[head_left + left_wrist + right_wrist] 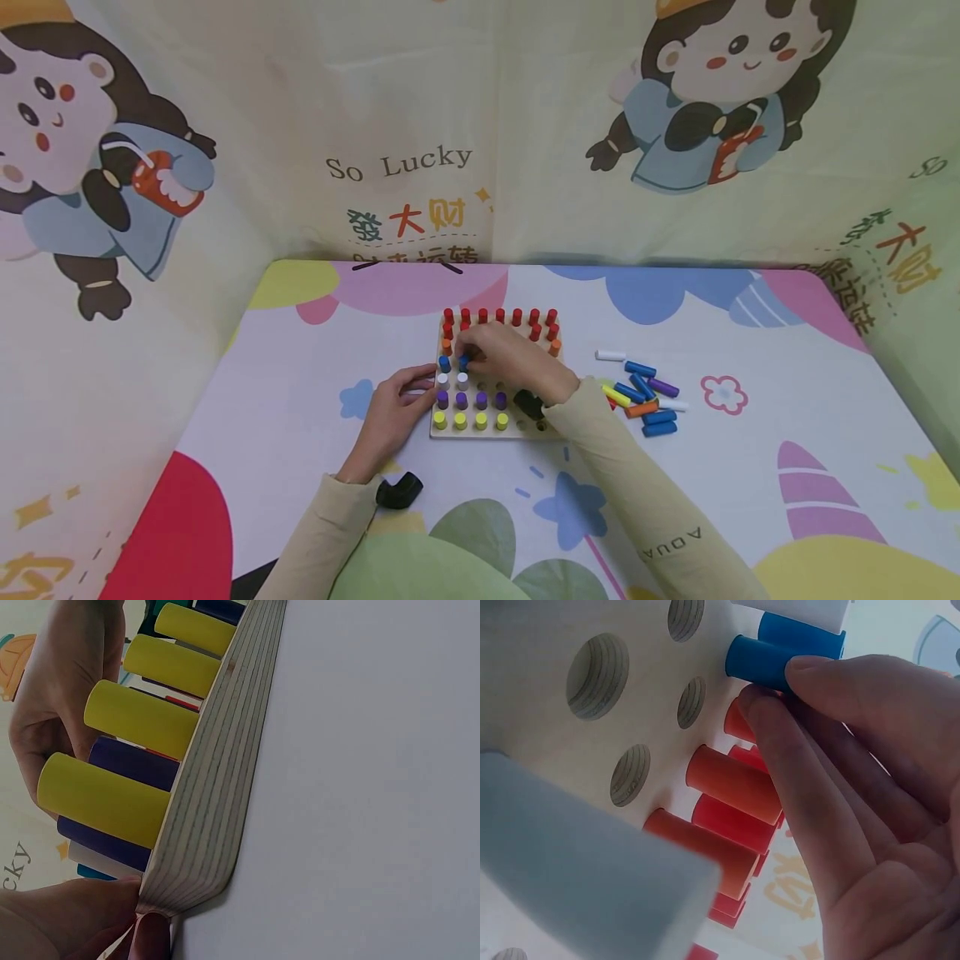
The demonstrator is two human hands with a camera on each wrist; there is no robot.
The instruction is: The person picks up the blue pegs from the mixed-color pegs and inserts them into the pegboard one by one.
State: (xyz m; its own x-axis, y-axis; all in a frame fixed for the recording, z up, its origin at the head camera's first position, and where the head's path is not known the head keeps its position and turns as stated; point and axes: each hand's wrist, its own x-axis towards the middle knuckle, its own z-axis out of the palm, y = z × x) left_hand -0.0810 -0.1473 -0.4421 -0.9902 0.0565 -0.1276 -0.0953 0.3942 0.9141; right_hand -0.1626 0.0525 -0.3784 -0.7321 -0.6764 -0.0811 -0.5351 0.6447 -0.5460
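I see the right hand [517, 354] bent over the pegboard [217, 787], its thumb and fingertip pinching one blue peg [757, 664]. The gap between them is only as wide as this peg. The lower end of the peg meets the board; how deep it sits, I cannot tell. The left hand [393, 412] lies at the left side of the board, with relaxed fingers, and touches the edge near the front corner. I do not see it closed around anything.

Beside the pinched peg, a second blue peg [444, 364] stands in the same row. Behind are orange pegs [731, 784], and at the far side red pegs [499, 316]. Toward the person come two white pegs [462, 382], four purple pegs [481, 401], then four yellow pegs [142, 720] along the front.

To the right of the board, apart from it, I find a pile of loose pegs [660, 429] in mixed colours on the patterned tabletop [300, 358]. Beyond stands a cream curtain [420, 83] with cartoon figures.
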